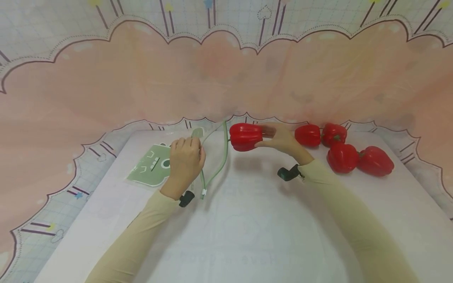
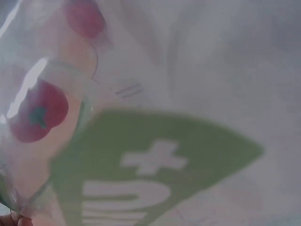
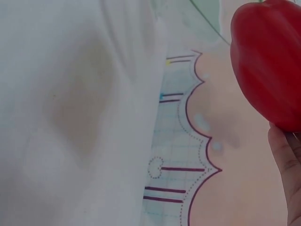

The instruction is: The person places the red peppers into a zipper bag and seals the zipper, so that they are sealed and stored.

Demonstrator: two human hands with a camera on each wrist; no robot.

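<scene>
L hand (image 1: 186,160) grips clear green-print zip bag (image 1: 153,167), mouth open; R hand (image 1: 282,140) holds 1 red bell pepper (image 1: 244,136) at the opening, not yet in. 4 other peppers (image 1: 342,158) left on tbl (image 1: 247,236), R side.

The bag (image 1: 148,167) is over the left part of the table (image 1: 247,236), in the left hand (image 1: 186,159). Just right of its rim is one pepper (image 1: 245,136), between the bag and the right hand (image 1: 281,138). Farther right, four more peppers (image 1: 342,158) lie on the table: two behind, two in front and slightly rightward. Behind everything hangs a cloth (image 1: 226,78).
</scene>
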